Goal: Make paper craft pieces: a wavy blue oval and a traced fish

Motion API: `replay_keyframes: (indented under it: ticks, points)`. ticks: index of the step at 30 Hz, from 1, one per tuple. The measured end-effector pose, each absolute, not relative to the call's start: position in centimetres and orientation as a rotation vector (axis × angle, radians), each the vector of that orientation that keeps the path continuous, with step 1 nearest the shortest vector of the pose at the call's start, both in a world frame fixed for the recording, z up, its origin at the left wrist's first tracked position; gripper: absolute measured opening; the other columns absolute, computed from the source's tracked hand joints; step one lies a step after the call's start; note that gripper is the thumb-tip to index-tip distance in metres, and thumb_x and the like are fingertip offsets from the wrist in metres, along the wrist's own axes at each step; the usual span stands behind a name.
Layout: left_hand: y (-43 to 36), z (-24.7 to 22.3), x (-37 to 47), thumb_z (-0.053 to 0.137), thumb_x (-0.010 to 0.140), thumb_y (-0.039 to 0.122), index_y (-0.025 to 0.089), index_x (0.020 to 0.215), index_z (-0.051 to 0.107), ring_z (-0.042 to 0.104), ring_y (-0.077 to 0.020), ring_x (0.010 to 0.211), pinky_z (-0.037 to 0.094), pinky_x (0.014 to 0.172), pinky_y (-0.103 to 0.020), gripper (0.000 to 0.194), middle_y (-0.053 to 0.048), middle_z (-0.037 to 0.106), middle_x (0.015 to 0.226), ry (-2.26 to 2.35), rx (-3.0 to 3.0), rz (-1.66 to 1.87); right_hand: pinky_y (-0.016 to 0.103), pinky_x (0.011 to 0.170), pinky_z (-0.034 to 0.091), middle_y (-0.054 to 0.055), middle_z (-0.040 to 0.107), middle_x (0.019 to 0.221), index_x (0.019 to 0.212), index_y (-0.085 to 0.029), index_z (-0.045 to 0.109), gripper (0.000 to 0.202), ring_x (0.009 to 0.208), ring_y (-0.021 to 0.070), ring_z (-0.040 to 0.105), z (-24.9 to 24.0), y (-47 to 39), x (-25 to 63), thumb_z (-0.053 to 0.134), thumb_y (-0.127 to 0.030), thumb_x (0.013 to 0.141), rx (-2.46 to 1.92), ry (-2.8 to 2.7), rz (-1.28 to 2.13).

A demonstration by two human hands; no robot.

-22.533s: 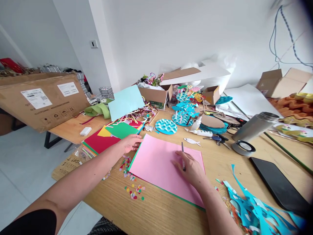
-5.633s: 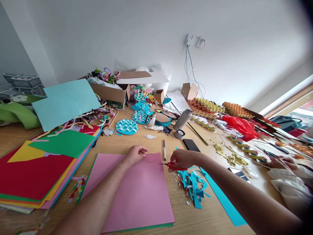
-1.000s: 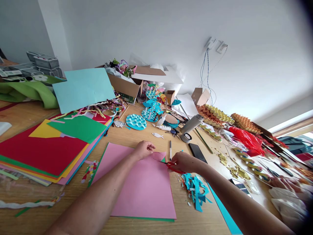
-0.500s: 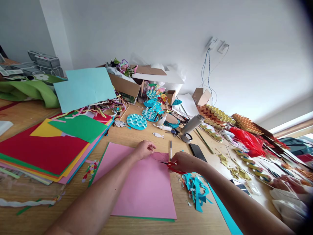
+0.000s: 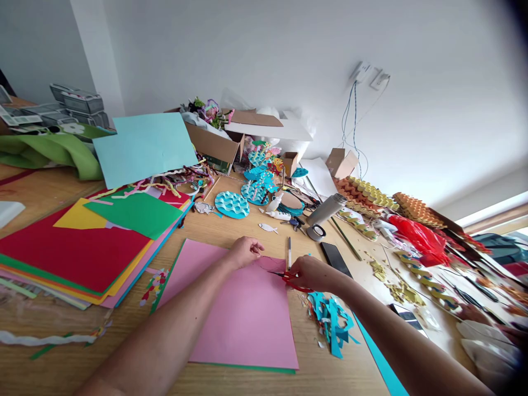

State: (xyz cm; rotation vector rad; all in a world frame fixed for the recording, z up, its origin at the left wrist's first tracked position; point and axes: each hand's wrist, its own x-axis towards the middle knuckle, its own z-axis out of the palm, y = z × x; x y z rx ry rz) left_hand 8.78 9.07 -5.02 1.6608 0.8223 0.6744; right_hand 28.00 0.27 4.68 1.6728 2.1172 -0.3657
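Note:
My left hand [image 5: 248, 252] is closed in a pinch above the far edge of a pink paper sheet [image 5: 243, 313]. A thin dark thread [image 5: 270, 258] runs from its fingertips toward my right hand, though it is faint. My right hand [image 5: 309, 272] grips red-handled scissors [image 5: 289, 278], whose dark blades point left over the sheet's right edge. Green paper shows under the pink sheet. Just past my right hand lies a pen [image 5: 289, 253]. Blue paper scraps [image 5: 333, 324] lie nearer me, below the right wrist.
A stack of coloured paper [image 5: 94, 258] lies left. Beyond stand a steel flask [image 5: 328, 208], a tape roll [image 5: 316, 232], a glue bottle [image 5: 275, 202] and a black phone [image 5: 336, 258]. Egg-carton pieces [image 5: 416, 206] line the right, where another person's hand [image 5: 474, 313] shows. A cardboard box [image 5: 214, 144] stands behind.
The view has shifted very slightly. Both my hands and the scissors keep nearly the same place over the pink sheet. The other person's hands at the right have moved.

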Motion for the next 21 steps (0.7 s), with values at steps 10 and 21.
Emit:
replay_keyframes:
  ticks: [10,21]
  points:
    - [9.0,-4.9,8.8,0.061,0.065,0.012,0.010,0.089,0.070,0.064,-0.0167,0.070,0.050,0.065,-0.027,0.025,-0.007,0.070,0.075,0.828,1.643,0.686,0.024,0.048,0.020,-0.001,0.050,0.049,0.057,-0.020,0.063,0.036,0.046,0.0087,0.027,4.7,0.2,27.4,0.053,-0.045,0.081,1.653,2.169,-0.357]
    - [9.0,-5.1,8.7,0.061,0.065,0.013,0.011,0.088,0.071,0.065,-0.0166,0.071,0.051,0.066,-0.027,0.026,-0.006,0.070,0.074,0.816,1.636,0.690,0.023,0.047,0.020,-0.002,0.048,0.046,0.056,-0.020,0.063,0.030,0.044,0.0086,0.033,5.6,0.2,26.6,0.057,-0.039,0.079,1.681,2.117,-0.390]
